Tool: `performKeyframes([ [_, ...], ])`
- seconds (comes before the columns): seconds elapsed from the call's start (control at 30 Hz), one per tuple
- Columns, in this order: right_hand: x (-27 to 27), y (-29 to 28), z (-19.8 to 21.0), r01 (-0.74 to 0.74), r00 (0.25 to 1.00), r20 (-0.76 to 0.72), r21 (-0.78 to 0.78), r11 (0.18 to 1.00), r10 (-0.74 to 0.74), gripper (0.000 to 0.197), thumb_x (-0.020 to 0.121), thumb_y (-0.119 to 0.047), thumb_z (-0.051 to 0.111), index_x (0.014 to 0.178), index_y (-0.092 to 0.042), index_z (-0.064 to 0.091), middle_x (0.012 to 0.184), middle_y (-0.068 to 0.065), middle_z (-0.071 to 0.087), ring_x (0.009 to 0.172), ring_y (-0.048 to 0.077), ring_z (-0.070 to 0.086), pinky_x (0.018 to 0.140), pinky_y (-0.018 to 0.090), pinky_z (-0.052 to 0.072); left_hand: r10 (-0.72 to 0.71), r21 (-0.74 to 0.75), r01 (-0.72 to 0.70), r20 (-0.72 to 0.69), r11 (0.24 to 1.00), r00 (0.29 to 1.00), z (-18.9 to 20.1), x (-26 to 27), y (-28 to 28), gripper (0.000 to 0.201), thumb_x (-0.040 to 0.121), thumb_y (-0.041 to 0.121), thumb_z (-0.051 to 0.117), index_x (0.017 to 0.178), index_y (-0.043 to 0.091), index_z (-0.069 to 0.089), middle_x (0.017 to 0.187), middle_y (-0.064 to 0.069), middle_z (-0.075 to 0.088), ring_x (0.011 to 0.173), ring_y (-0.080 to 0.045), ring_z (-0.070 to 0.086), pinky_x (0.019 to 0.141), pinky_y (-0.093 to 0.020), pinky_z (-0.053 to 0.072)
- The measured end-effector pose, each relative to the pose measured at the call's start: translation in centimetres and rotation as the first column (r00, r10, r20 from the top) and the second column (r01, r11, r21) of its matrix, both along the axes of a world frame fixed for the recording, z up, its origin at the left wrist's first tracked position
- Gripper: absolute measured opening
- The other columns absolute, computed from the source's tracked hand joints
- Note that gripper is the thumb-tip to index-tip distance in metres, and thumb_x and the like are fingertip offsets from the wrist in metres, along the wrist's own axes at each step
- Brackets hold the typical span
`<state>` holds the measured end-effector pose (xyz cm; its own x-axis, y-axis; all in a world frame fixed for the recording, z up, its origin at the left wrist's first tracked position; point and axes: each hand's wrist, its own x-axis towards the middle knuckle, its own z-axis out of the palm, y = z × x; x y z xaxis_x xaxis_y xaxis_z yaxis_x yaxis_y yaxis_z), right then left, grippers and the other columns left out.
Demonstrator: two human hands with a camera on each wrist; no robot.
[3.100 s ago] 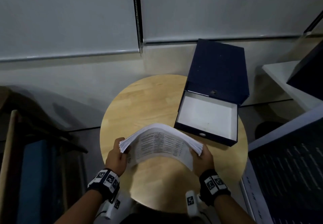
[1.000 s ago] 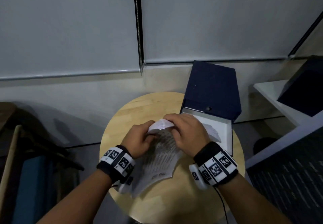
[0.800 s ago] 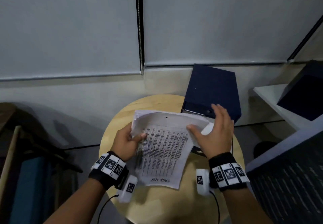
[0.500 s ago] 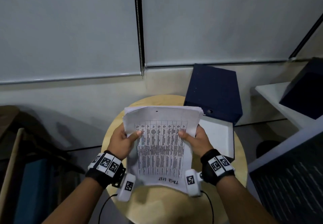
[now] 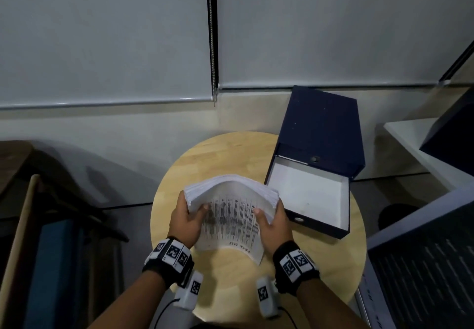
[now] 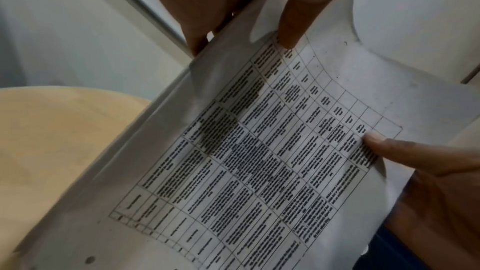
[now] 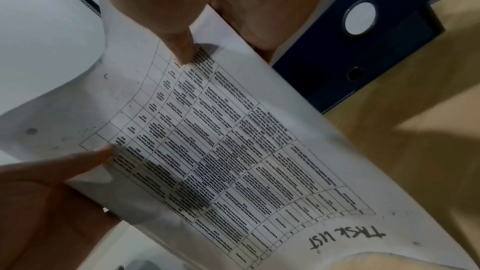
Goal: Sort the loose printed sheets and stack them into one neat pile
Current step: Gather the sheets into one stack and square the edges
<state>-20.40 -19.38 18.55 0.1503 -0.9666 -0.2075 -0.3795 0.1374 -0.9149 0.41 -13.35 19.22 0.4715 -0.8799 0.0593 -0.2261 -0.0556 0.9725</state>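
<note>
Dim room. Two pale grey roller blinds (image 5: 102,33) fill upper wall, bead chain (image 5: 212,36) hanging between them. Beige sill band (image 5: 115,118) below blinds. Round light-wood table (image 5: 230,154) in centre, shadowed at near edge. Dark wooden furniture (image 5: 15,164) at left, pale wooden pole (image 5: 23,226) leaning beside blue panel (image 5: 51,264). White shelf (image 5: 405,138) at right.

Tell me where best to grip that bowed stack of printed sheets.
Probably the two short side edges of the stack, one from each side, as the left hand and right hand do: thumbs on top, so the arched, floppy middle stays together.
</note>
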Motion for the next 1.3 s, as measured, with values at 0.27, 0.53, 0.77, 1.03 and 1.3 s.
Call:
performKeyframes([
  [0.27,0.2,-0.2,3.3,0.114,0.957,0.284,-0.178,0.977,-0.06,0.039,0.076,-0.05,0.068,0.108,-0.033,0.054,0.106,-0.005,0.068,0.102,0.015,0.065,0.09,0.036,0.053,-0.024,-0.181,-0.011,-0.189,0.983,0.982,2.2,-0.1,-0.8,0.04,0.074,0.046,0.07,0.104,0.027,0.053,0.094,0.013,0.065,0.089,-0.012,0.064,0.081,-0.031,0.053],
  [0.53,1.7,-1.3,4.6,0.298,0.929,0.254,-0.084,0.951,-0.268,0.033,0.087,-0.053,0.057,0.082,-0.021,0.059,0.07,0.013,0.062,0.063,0.021,0.06,0.063,0.031,0.051,0.106,-0.165,-0.157,-0.282,0.974,0.953,3.2,0.6,-2.8,0.016,0.082,0.04,0.061,0.076,0.025,0.061,0.092,-0.007,0.072,0.09,-0.023,0.061,0.092,-0.051,0.045],
  [0.77,1.6,-1.5,4.9,0.313,0.92,0.285,-0.115,0.943,-0.271,0.017,0.089,-0.037,0.061,0.079,-0.023,0.062,0.081,0.007,0.068,0.076,0.024,0.065,0.072,0.035,0.052,0.097,-0.192,-0.17,-0.338,0.967,0.936,3.8,0.4,-2.8,0.017,0.089,0.016,0.053,0.074,0.016,0.062,0.084,-0.007,0.072,0.085,-0.022,0.063,0.083,-0.038,0.046],
  [1.03,1.1,-1.1,4.6,0.134,0.955,0.285,-0.164,0.977,-0.083,0.033,0.073,-0.048,0.074,0.098,-0.033,0.059,0.1,-0.001,0.068,0.099,0.028,0.065,0.088,0.047,0.054,0.093,-0.161,-0.144,-0.286,0.976,0.954,3.4,1.0,-2.9,0.023,0.087,0.029,0.052,0.068,0.024,0.066,0.077,0.008,0.069,0.08,-0.015,0.06,0.079,-0.034,0.044],
  [1.3,0.4,-1.5,5.1,0.103,0.984,0.165,-0.178,0.979,-0.073,0.032,0.084,-0.008,0.07,0.091,-0.036,0.056,0.097,-0.01,0.065,0.095,0.017,0.064,0.092,0.046,0.053,-0.077,-0.274,0.026,-0.177,0.961,0.981,3.1,1.5,-2.6,0.053,0.079,0.065,0.059,0.099,0.015,0.059,0.1,0.001,0.067,0.097,-0.019,0.062,0.088,-0.038,0.048],
])
